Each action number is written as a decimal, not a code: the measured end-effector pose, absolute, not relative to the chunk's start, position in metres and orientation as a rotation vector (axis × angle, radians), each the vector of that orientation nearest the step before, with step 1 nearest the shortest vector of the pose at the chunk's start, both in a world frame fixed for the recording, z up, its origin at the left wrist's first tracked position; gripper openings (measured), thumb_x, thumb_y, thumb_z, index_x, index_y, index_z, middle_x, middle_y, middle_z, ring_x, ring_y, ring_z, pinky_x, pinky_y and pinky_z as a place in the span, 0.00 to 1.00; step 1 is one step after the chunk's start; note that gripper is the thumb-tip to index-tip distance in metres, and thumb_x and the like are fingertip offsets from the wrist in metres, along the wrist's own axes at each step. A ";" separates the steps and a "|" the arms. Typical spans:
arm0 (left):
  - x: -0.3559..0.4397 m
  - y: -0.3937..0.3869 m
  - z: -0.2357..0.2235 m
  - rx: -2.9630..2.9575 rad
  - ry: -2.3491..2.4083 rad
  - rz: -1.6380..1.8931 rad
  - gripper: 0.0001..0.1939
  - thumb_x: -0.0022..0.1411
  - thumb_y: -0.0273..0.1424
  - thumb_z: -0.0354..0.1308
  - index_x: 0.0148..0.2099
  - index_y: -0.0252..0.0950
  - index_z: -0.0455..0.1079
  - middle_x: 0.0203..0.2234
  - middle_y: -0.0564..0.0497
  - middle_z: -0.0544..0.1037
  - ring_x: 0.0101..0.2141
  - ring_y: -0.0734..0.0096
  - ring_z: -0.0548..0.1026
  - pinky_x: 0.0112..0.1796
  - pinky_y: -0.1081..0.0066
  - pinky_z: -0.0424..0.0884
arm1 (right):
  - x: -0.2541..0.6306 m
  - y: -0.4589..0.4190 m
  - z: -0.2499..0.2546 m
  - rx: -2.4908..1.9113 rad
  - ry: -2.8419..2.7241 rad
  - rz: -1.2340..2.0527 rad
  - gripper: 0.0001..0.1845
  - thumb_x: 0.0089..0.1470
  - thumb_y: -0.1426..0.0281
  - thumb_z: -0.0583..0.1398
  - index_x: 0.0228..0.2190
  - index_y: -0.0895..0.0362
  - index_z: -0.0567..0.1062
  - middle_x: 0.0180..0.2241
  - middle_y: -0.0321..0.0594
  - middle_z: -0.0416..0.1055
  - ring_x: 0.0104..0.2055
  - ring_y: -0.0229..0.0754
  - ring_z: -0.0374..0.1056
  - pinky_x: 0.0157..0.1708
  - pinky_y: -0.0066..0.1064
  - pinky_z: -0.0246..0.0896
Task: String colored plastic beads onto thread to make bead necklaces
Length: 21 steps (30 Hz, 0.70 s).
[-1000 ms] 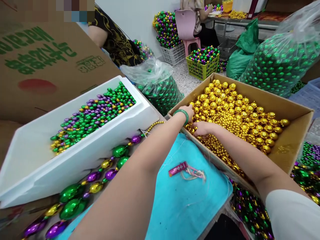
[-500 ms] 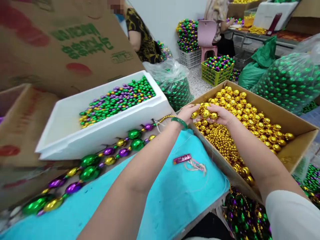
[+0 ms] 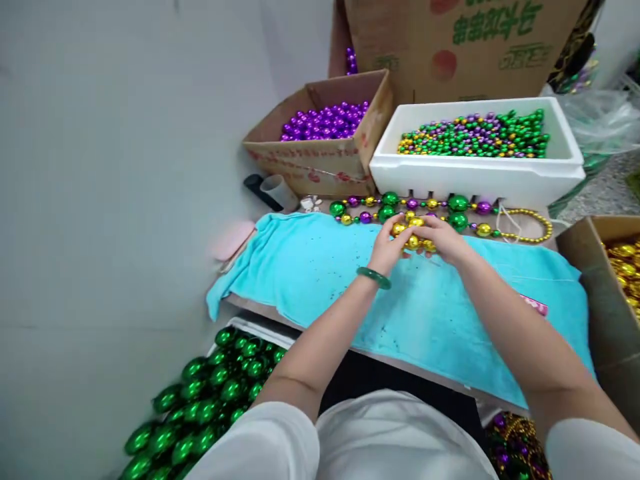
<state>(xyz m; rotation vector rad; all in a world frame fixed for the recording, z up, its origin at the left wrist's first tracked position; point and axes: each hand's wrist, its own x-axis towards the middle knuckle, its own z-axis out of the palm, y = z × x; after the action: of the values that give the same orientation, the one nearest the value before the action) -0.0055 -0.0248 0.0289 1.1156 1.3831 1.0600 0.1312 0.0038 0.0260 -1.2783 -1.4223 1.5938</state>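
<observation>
Between my two hands is a cluster of shiny gold beads (image 3: 413, 235), held above the turquoise towel (image 3: 320, 260). My left hand (image 3: 389, 245), with a green bangle at the wrist, closes round the cluster from the left. From the right, my right hand (image 3: 444, 239) grips the same beads, its fingers reaching over them. Just behind the hands lies a bead necklace (image 3: 458, 203) of green, purple and gold beads, ending at the right in a loop of small gold beads (image 3: 549, 230). How the gold beads are joined is hidden by my fingers.
A white foam box (image 3: 475, 175) of mixed beads stands behind the necklace, beside a carton (image 3: 310, 160) of purple beads. The carton of gold beads (image 3: 580, 243) is at the right edge. Large green beads (image 3: 220, 387) fill a container at lower left. A pink packet (image 3: 534, 305) lies near my right forearm.
My hands have lifted gold beads out of the carton and carried them left over the towel. The view has swung left, showing the wall, purple beads and large green beads.
</observation>
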 end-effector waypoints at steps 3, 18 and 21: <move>-0.080 -0.011 0.006 1.139 1.556 1.007 0.28 0.57 0.37 0.59 0.59 0.40 0.60 0.47 0.46 0.70 0.32 0.71 0.75 0.26 0.73 0.73 | 0.048 0.021 0.004 -1.561 -1.680 1.411 0.18 0.57 0.61 0.53 0.47 0.56 0.67 0.34 0.41 0.76 0.27 0.38 0.72 0.20 0.25 0.63; -0.149 0.026 -0.045 1.729 1.504 0.910 0.25 0.64 0.35 0.48 0.61 0.33 0.57 0.56 0.39 0.63 0.58 0.65 0.60 0.60 0.63 0.53 | -0.020 0.022 -0.050 -1.807 -1.897 0.458 0.25 0.62 0.64 0.44 0.54 0.62 0.65 0.52 0.54 0.66 0.55 0.51 0.59 0.54 0.40 0.53; -0.166 0.020 -0.035 1.936 1.318 0.607 0.42 0.53 0.42 0.60 0.66 0.36 0.48 0.62 0.37 0.54 0.63 0.55 0.51 0.61 0.56 0.49 | -0.013 0.021 -0.059 -1.738 -1.832 0.514 0.26 0.63 0.67 0.39 0.55 0.61 0.65 0.53 0.52 0.65 0.56 0.46 0.58 0.55 0.37 0.52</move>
<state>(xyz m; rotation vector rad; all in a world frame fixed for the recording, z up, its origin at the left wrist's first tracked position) -0.1665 0.0198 -0.0346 1.9359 1.3177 0.6074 -0.0128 0.0207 -0.0587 -1.7379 -1.8322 0.5143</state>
